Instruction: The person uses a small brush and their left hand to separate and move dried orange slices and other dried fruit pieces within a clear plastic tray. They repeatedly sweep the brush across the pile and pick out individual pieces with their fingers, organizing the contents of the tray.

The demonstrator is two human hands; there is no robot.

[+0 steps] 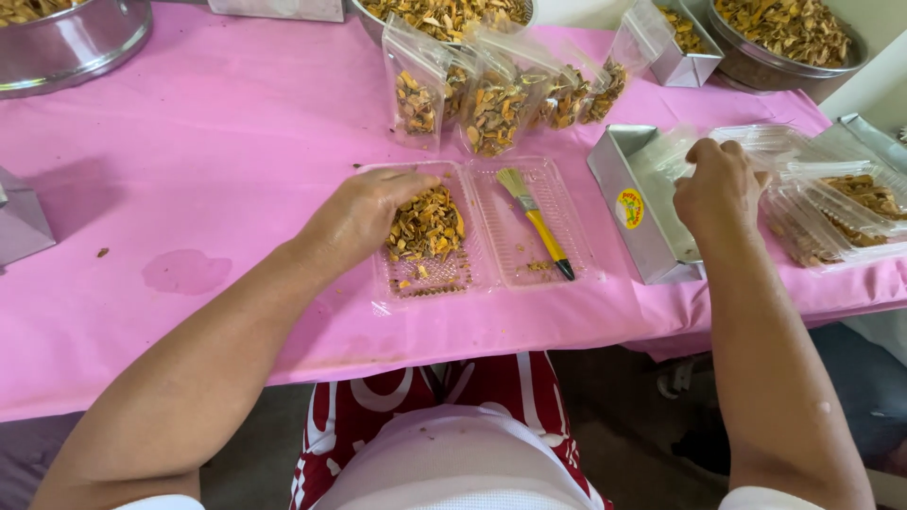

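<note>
1. Left hand (364, 212), mid-frame, is pressed onto dried slices (427, 227) in a clear tray (491, 269); its fingertips are hidden.
2. Right hand (718, 189), curled, is seen at right among clear plastic lids (803, 156); whether anything is held cannot be told.
3. A yellow brush (539, 222) lies in the tray's other half; filled bags (491, 104) stand behind on the pink bench (217, 151).

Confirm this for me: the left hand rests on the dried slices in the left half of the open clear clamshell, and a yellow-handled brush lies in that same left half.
Not quite. The left hand does rest on the dried slices in the left half of the clear clamshell, but the yellow-handled brush lies in the right half, apart from the slices. The head view shows it.
</note>
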